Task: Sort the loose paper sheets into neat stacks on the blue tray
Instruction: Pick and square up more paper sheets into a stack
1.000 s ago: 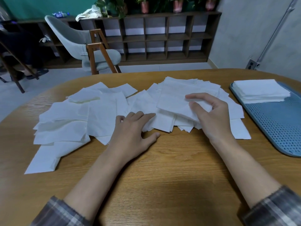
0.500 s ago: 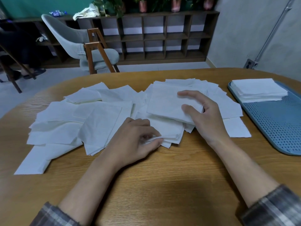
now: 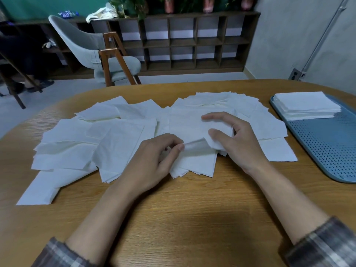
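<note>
Near the middle of the table, just short of its near edge: left hand (image 3: 154,160) pinching the lifted corner of a single paper sheet (image 3: 194,149) between thumb and forefinger, a narrow grip closed on that one ply as far as can be judged. Right hand (image 3: 237,143) spread wider, thumb under and fingers (image 3: 213,117) over a small gathered bundle (image 3: 192,126), holding it loosely rather than clamped. Underneath and fanning out toward the left edge and the far edge, the rest of the loose paper sheets (image 3: 77,143), overlapped and skewed, none squared. Over at the right edge, the blue tray (image 3: 327,151) with one neat stack (image 3: 306,105) in its far end, well apart from both hands, and most of its perforated floor bare. Likely troubles: thin tissue-like paper tearing or creasing if pulled by a corner alone; two clinging plies coming up as one; the loose bundle fanning open or shedding sheets on the carry across to the tray, for want of a firm squeeze; a sleeve or wrist dragging neighbouring sheets toward the near edge; a careless drop landing skewed on the tray or knocking the finished stack askew.
</note>
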A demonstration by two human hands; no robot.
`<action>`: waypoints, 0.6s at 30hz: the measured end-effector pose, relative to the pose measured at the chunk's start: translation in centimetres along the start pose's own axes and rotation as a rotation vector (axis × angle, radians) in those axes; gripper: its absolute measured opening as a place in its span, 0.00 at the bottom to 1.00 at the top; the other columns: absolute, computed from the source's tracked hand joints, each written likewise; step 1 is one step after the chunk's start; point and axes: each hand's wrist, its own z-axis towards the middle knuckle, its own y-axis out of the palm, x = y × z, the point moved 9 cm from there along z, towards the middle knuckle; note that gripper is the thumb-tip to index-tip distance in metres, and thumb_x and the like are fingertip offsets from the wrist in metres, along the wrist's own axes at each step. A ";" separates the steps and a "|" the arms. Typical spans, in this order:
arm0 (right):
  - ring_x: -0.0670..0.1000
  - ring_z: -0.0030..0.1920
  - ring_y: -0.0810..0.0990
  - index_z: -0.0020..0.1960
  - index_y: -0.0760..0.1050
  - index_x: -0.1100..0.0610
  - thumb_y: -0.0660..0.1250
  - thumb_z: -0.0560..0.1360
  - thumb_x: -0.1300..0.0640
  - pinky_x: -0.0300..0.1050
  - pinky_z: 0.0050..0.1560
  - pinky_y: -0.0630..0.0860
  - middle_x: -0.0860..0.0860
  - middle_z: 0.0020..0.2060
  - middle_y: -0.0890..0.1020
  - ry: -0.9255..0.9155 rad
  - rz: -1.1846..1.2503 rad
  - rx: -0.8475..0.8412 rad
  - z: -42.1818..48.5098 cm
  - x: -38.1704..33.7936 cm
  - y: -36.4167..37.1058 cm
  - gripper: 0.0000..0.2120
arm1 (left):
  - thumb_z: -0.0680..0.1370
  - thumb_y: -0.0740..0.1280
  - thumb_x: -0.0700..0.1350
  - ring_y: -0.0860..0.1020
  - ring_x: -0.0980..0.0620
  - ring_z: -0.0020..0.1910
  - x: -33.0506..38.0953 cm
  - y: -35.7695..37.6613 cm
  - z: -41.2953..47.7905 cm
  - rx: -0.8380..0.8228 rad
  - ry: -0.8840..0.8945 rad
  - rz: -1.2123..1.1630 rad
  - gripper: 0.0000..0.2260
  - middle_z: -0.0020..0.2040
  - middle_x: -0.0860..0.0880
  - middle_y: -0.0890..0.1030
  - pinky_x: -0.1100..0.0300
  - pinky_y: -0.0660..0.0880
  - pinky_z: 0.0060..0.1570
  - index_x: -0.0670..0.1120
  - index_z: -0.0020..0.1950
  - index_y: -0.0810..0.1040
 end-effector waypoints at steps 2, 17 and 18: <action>0.37 0.67 0.77 0.60 0.85 0.50 0.68 0.81 0.64 0.34 0.69 0.69 0.37 0.60 0.85 0.010 0.015 -0.031 -0.1 -0.2 0.4 0.13 | 0.85 0.66 0.44 0.80 0.58 0.47 0.6 -0.6 -0.1 0.076 0.042 0.012 0.06 0.45 0.60 0.82 0.68 0.72 0.48 0.48 0.52 0.82; 0.42 0.66 0.80 0.58 0.85 0.48 0.71 0.77 0.42 0.40 0.67 0.71 0.41 0.58 0.86 -0.002 0.042 -0.199 -1.1 -1.5 2.7 0.14 | 0.82 0.70 0.41 0.83 0.64 0.50 2.1 -2.9 -0.5 0.310 0.131 -0.003 0.07 0.50 0.57 0.87 0.70 0.73 0.51 0.45 0.55 0.88; 0.42 0.65 0.80 0.58 0.85 0.47 0.73 0.78 0.42 0.37 0.65 0.72 0.40 0.58 0.86 0.004 0.041 -0.221 -1.2 -1.5 2.9 0.13 | 0.82 0.70 0.41 0.83 0.63 0.52 2.1 -2.8 -0.4 0.299 0.117 -0.019 0.07 0.50 0.58 0.87 0.69 0.74 0.51 0.46 0.55 0.88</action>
